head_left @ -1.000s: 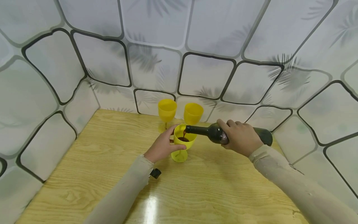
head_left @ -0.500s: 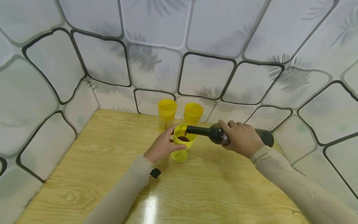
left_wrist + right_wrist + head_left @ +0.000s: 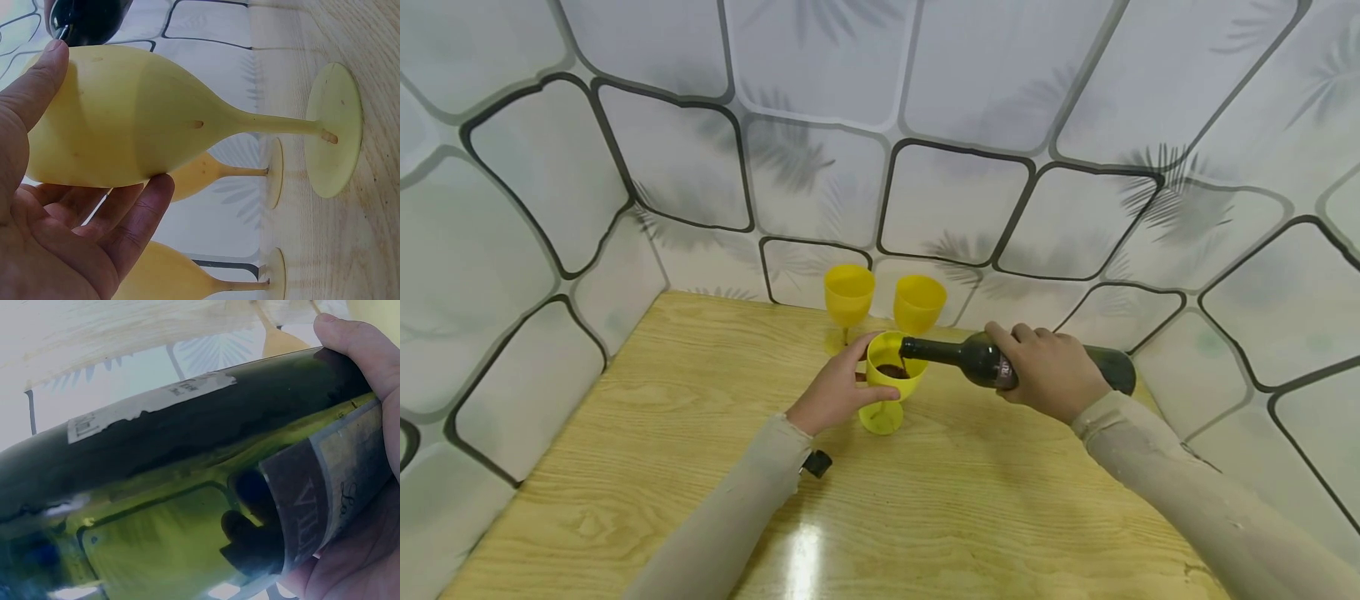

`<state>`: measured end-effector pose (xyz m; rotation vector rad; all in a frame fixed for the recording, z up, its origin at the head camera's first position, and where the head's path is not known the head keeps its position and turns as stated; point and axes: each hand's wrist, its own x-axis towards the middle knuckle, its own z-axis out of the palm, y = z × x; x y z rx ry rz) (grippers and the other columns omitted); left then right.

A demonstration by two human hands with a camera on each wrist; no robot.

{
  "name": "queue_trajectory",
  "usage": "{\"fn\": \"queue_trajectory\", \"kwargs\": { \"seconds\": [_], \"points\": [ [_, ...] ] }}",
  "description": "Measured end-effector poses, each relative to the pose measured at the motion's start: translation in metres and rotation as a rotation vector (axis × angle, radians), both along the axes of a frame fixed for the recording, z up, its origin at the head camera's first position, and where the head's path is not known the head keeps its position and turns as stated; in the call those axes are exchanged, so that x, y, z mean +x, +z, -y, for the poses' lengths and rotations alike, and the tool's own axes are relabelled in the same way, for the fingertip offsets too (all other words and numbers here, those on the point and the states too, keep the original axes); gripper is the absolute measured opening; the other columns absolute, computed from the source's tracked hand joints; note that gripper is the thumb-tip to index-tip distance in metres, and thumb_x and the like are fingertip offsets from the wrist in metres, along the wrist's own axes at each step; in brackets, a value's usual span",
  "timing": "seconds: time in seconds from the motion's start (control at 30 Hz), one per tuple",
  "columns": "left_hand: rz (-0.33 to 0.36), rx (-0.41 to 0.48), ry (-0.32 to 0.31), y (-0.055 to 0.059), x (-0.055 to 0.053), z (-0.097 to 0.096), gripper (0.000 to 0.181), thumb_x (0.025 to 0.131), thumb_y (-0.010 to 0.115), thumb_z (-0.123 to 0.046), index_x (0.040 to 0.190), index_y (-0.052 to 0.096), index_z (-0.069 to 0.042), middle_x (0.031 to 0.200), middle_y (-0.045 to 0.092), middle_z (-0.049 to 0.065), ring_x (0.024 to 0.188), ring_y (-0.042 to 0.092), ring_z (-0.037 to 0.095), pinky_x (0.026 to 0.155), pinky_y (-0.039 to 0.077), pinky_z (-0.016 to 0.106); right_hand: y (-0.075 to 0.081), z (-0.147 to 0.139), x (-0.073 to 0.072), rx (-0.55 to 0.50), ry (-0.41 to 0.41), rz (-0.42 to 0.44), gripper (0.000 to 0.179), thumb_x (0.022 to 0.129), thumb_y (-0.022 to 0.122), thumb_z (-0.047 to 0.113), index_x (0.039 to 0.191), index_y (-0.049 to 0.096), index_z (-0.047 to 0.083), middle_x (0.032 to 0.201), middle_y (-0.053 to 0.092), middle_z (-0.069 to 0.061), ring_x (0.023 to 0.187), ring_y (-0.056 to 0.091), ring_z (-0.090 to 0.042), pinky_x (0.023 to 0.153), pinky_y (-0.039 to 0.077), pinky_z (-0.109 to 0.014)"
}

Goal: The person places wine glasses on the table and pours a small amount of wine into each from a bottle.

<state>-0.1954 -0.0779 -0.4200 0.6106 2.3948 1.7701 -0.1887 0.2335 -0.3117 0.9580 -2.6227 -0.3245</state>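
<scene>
My left hand (image 3: pixel 838 390) grips the bowl of a yellow goblet (image 3: pixel 119 119), thumb on one side and fingers on the other. The goblet stands upright with its foot on the wooden table, and dark red liquid lies in its bowl. My right hand (image 3: pixel 1051 373) holds a dark green wine bottle (image 3: pixel 977 358) round its body, nearly level. The bottle's mouth overlaps the goblet's rim, and a thin dark stream runs from it into the bowl. In the right wrist view a torn paper label (image 3: pixel 331 481) shows on the green glass, partly under the fingers.
Two more yellow goblets stand at the back by the wall, one on the left (image 3: pixel 848 296) and one on the right (image 3: pixel 919 304). The wooden table (image 3: pixel 647 417) is bounded by patterned walls (image 3: pixel 955 200). A small black object (image 3: pixel 817 463) shows at the left wrist.
The stream from the bottle has grown thinner and darker. The bottle has shifted very slightly to the right; the left hand and the goblet have stayed in place.
</scene>
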Motion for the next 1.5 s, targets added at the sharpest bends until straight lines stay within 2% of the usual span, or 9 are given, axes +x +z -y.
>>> {"fn": "queue_trajectory", "kwargs": {
  "seconds": [0.9,1.5],
  "points": [
    [0.0,0.002,0.007,0.0034,-0.0013,-0.001,0.082,0.086,0.086,-0.034,0.155,0.042,-0.027,0.141,0.057,-0.006,0.127,0.057,0.016,0.105,0.052,0.041,0.0052,-0.0002,0.0002,0.017,-0.017,0.018,0.079,0.068,0.095,0.038,0.126,0.049,0.01,0.087,0.063,-0.012,0.064,0.064,-0.03,0.052,0.057,-0.046],
    [0.004,0.002,0.001,0.0,-0.0011,-0.0011,0.082,0.086,0.086,-0.031,0.155,0.042,-0.026,0.14,0.057,-0.006,0.126,0.057,0.017,0.105,0.052,0.043,-0.002,-0.0019,0.002,0.02,-0.007,0.007,0.084,0.066,0.096,0.041,0.13,0.05,0.01,0.089,0.064,-0.013,0.062,0.063,-0.029,0.051,0.056,-0.044]
  ]
}}
